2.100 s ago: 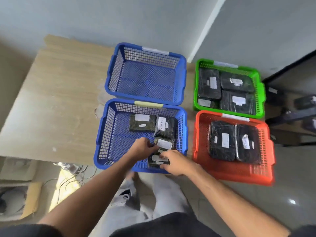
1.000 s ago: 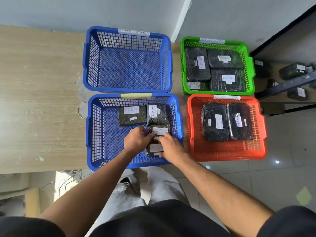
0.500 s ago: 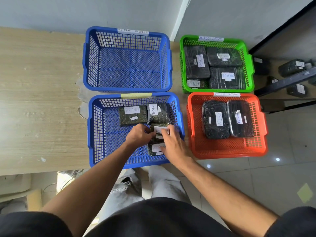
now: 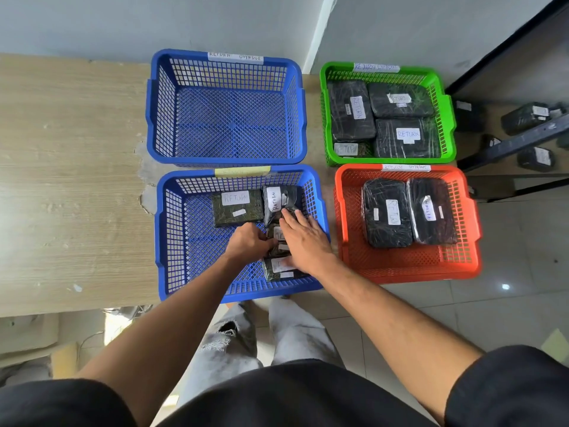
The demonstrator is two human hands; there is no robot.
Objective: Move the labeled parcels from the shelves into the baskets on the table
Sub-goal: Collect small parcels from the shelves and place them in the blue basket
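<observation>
Inside the near blue mesh basket, my left hand grips a crinkly black-wrapped parcel; my right hand lies flat, fingers straight, over it.

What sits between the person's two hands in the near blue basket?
Head view: a small dark labelled parcel lies between the left hand and right hand.

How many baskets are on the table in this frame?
4: an empty blue basket far left, a blue basket near left, a green basket far right, an orange basket near right.
</observation>
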